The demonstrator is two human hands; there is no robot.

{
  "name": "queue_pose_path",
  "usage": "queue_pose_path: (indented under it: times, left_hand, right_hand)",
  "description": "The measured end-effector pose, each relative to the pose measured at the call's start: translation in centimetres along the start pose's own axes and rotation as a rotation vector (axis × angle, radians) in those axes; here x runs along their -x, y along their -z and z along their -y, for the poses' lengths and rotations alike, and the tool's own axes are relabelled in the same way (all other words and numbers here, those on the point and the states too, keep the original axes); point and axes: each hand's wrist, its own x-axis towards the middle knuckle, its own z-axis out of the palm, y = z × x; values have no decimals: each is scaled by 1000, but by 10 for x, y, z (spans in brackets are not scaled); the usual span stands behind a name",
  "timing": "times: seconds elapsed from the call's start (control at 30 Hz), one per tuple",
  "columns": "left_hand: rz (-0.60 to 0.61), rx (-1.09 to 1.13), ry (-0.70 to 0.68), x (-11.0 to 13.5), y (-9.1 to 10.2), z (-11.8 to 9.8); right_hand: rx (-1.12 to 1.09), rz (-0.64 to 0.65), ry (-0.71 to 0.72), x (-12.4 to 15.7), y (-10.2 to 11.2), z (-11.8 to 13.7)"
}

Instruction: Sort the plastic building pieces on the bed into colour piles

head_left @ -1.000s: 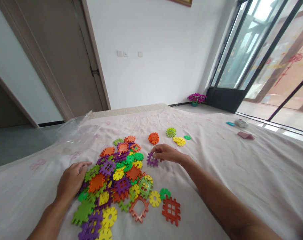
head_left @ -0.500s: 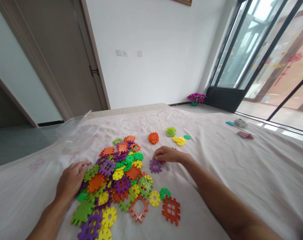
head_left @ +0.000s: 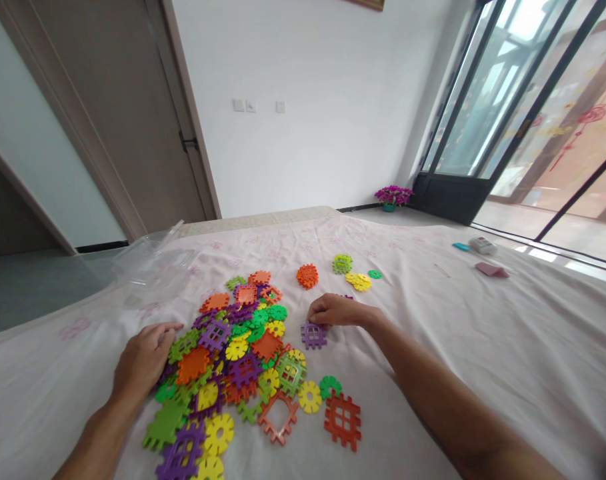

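My right hand [head_left: 335,310] pinches the edge of a purple square window piece [head_left: 313,336], a plastic building piece with notched sides, at cloth level. Behind this hand a bit of another purple piece [head_left: 347,297] peeks out, mostly hidden. My left hand [head_left: 145,357] lies at the left side of a mixed heap of interlocking pieces, its fingers stretched out and holding nothing visible. The heap has orange squares [head_left: 193,365], purple window squares [head_left: 215,335], green squares [head_left: 165,425] and yellow notched discs [head_left: 219,435]. An orange-red window square [head_left: 343,421] lies apart at the near right.
Farther back sit small groups: orange pieces [head_left: 307,276], light green pieces [head_left: 342,264], yellow discs [head_left: 359,282] and one green disc [head_left: 375,274]. Clear plastic packaging [head_left: 150,260] lies at the left edge. A pink folded item [head_left: 491,269] rests far right on the pale bedsheet [head_left: 423,333].
My right hand has shifted very slightly right and nearer with the purple window piece. The left hand and the heap look unchanged.
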Motion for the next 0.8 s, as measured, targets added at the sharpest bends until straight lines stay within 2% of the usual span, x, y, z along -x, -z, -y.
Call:
queue_pose_path:
  times: [0.8]
  left_hand:
    - [18, 4, 17, 0, 0, 1]
  right_hand:
    - [-32, -29, -8, -2, -3, -1]
